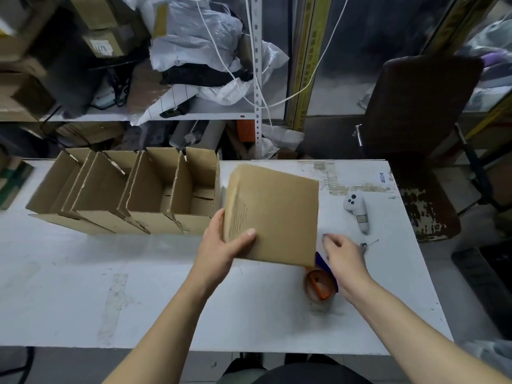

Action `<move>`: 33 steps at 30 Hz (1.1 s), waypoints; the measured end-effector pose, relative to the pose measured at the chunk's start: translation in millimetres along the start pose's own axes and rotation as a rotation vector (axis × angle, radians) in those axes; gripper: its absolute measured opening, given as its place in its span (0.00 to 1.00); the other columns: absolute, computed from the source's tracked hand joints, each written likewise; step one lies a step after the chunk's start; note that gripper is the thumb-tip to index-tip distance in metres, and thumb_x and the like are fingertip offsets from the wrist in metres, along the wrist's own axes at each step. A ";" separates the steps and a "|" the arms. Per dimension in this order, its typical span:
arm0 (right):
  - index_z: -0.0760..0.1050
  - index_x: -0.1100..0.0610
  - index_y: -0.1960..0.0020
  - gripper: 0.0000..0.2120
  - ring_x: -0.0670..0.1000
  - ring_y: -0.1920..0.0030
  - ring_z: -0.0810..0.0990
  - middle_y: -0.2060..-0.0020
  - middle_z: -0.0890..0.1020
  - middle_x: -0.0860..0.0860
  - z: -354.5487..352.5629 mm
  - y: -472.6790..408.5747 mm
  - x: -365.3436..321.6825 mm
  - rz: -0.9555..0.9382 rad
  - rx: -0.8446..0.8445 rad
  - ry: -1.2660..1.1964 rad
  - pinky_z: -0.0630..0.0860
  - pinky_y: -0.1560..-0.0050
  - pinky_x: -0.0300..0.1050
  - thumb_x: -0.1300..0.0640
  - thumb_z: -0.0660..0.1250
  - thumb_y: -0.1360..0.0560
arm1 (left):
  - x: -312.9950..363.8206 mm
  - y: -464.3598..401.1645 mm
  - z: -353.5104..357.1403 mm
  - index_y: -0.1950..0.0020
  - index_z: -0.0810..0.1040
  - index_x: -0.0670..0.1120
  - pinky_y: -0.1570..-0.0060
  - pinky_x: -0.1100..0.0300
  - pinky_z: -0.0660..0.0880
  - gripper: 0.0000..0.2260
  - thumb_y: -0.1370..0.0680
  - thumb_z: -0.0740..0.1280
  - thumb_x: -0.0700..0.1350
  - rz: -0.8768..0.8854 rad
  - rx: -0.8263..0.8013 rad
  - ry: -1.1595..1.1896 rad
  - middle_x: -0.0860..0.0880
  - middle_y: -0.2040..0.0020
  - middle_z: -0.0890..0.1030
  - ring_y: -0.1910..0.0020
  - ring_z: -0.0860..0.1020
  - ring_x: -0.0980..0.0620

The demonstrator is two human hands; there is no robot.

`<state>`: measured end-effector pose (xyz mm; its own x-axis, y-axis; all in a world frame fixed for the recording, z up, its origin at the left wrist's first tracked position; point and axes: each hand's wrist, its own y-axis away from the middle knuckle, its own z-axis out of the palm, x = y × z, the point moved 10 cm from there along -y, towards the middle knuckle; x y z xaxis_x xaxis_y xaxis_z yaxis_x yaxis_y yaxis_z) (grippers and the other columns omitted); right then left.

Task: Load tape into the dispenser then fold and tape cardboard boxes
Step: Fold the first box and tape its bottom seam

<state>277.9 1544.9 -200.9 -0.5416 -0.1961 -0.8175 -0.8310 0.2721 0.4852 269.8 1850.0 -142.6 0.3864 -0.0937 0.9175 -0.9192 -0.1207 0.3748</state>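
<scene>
On the white tabletop (166,286), seen from the head camera, things stood as listed.

Cardboard box: a closed brown box (273,214) was held tilted above the middle of the tabletop, one broad face turned up toward the camera, faint print near its left edge.

Left hand: the left hand (221,242) gripped the box at its lower left corner, thumb pressed on the upper face, the other fingers wrapped round the edge and hidden behind it.

Right hand: the right hand (342,254) hovered just beside the box's lower right corner, its fingers loosely curled, holding nothing; whether a fingertip touched the box could not be told.

Tape dispenser: an orange and blue dispenser (321,284) with a roll of clear tape lay on the tabletop under the right wrist, its upper end hidden by the box's corner.

Open boxes: a row of four folded boxes (127,195) stood side by side at the far left of the tabletop, flaps up and tops open, the nearest just beside the held box.

Controller: a white handheld controller (357,213) lay right of the box, well apart from it.

Chair: a dark, worn chair (415,112) stood past the right far corner.
</scene>
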 end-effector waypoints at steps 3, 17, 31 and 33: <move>0.80 0.48 0.46 0.05 0.44 0.53 0.80 0.51 0.81 0.44 8.0 14.6 -45.3 -0.222 -0.022 0.088 0.75 0.50 0.42 0.54 0.66 0.18 | 14.9 8.1 -5.3 0.17 0.55 0.57 0.26 0.46 0.66 0.48 0.30 0.74 0.69 0.038 0.215 -0.590 0.49 0.23 0.64 0.28 0.65 0.44; 0.70 0.56 0.65 0.17 0.49 0.70 0.70 0.72 0.75 0.52 109.6 3.6 -41.2 -0.112 -0.494 0.083 0.67 0.69 0.40 0.60 0.69 0.18 | -28.1 37.2 48.2 0.17 0.43 0.51 0.35 0.41 0.64 0.49 0.28 0.58 0.75 -0.004 0.247 -1.084 0.40 0.22 0.55 0.31 0.59 0.38; 0.70 0.55 0.63 0.19 0.48 0.70 0.73 0.69 0.76 0.51 117.6 -18.7 -70.7 -0.245 -0.497 0.278 0.73 0.60 0.48 0.48 0.67 0.17 | -23.6 26.4 43.0 0.18 0.45 0.49 0.36 0.42 0.66 0.56 0.34 0.61 0.80 0.032 0.284 -1.094 0.38 0.24 0.57 0.30 0.59 0.38; 0.73 0.55 0.64 0.23 0.50 0.70 0.72 0.71 0.77 0.52 121.7 -12.0 -63.6 -0.211 -0.574 0.391 0.70 0.64 0.45 0.37 0.69 0.23 | -21.8 22.4 39.9 0.18 0.47 0.49 0.37 0.43 0.67 0.56 0.34 0.61 0.80 0.025 0.303 -1.094 0.38 0.24 0.59 0.30 0.60 0.38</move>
<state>337.8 1668.8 -192.6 -0.2789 -0.5419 -0.7928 -0.8003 -0.3251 0.5038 243.8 1809.9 -159.6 0.3637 -0.8944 0.2604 -0.9289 -0.3271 0.1739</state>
